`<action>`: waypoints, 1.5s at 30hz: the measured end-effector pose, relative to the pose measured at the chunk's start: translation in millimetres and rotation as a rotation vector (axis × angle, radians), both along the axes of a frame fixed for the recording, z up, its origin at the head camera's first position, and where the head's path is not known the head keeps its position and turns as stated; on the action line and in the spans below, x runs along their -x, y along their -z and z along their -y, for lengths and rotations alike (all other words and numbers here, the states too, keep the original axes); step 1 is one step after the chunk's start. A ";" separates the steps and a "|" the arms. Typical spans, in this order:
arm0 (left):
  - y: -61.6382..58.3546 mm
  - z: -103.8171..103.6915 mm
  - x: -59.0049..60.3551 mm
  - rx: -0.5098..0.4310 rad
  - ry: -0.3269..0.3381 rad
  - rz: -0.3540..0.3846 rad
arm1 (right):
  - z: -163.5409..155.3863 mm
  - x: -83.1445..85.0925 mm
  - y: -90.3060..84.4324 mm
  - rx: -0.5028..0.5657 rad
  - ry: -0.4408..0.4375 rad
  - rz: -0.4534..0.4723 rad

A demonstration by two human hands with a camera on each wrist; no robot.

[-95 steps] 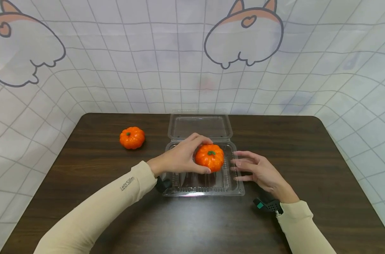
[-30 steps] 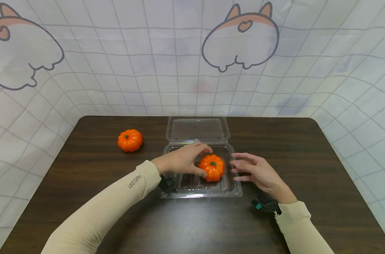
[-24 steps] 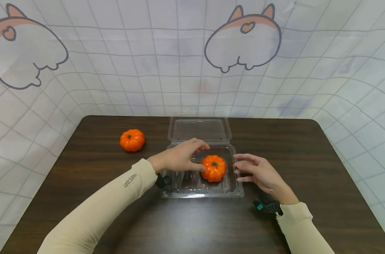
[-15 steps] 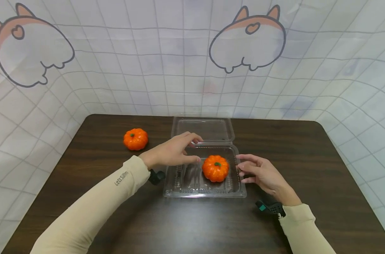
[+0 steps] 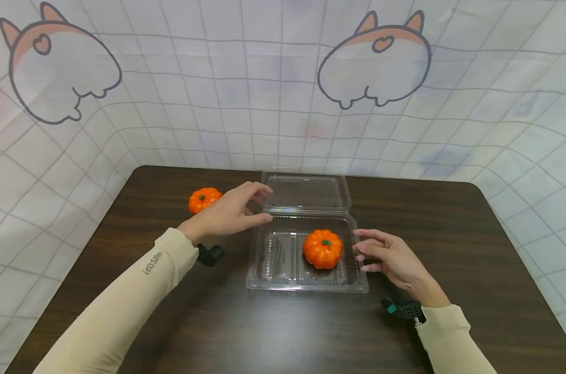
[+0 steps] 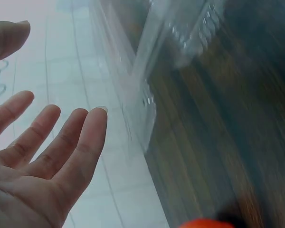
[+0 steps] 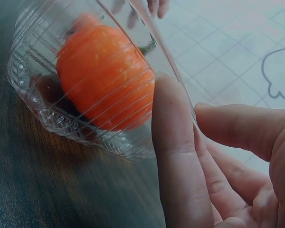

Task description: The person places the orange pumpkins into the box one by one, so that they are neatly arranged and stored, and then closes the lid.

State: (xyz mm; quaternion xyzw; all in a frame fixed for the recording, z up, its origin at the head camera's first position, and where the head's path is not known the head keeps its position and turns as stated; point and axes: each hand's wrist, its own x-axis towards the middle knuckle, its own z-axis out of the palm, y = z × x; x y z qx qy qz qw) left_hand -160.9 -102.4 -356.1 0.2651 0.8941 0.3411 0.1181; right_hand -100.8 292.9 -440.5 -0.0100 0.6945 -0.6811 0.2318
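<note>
1. A clear clamshell container [image 5: 306,283] sits open at the middle of the dark wooden surface [image 5: 451,234], its lid [image 5: 306,193] folded back toward 12 o'clock.
2. One orange pumpkin [image 5: 322,249] rests inside the tray, in its right half toward 3 o'clock; the right wrist view shows it [image 7: 104,76] through the ribbed wall of the tray.
3. The right hand [image 5: 388,254] is at the container's 3 o'clock side, fingers extended and relaxed, grasping nothing. In the right wrist view its fingertips [image 7: 168,95] lie against the clear rim.
4. The left hand [image 5: 227,213] hovers at about 10 o'clock from the tray, just beside the lid's left edge, released and empty, fingers loosely spread. The left wrist view shows the open palm [image 6: 33,161] with nothing in it and the container's clear plastic blurred beside it.
5. A second orange pumpkin [image 5: 202,199] stands on the surface at 9 o'clock of the lid, partly hidden behind the left hand; whether they touch cannot be told.
6. Both arms wear beige sleeves [image 5: 124,306], each with a small black device at the wrist.
</note>
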 end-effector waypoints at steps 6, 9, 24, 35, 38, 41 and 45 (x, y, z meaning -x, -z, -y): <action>-2.2 23.9 1.5 -0.020 -0.071 -0.017 | -1.5 -1.4 0.4 0.005 0.012 0.013; -2.5 34.4 2.7 -0.033 -0.111 -0.035 | -2.1 -2.0 0.0 0.016 0.019 0.018; 0.8 79.7 6.9 -0.075 -0.270 -0.140 | -1.5 -4.8 -2.2 0.020 0.049 0.042; 12.4 112.4 6.1 -0.100 -0.360 -0.182 | 1.9 -4.4 -5.3 0.037 0.037 0.041; 18.6 119.5 6.0 -0.095 -0.387 -0.185 | 2.3 -3.6 -4.9 0.042 0.034 0.041; 24.7 124.8 6.2 -0.084 -0.399 -0.189 | 2.4 -2.8 -4.2 0.046 0.030 0.039; 33.6 129.4 7.5 -0.075 -0.403 -0.199 | 2.8 -2.4 -3.5 0.044 0.025 0.035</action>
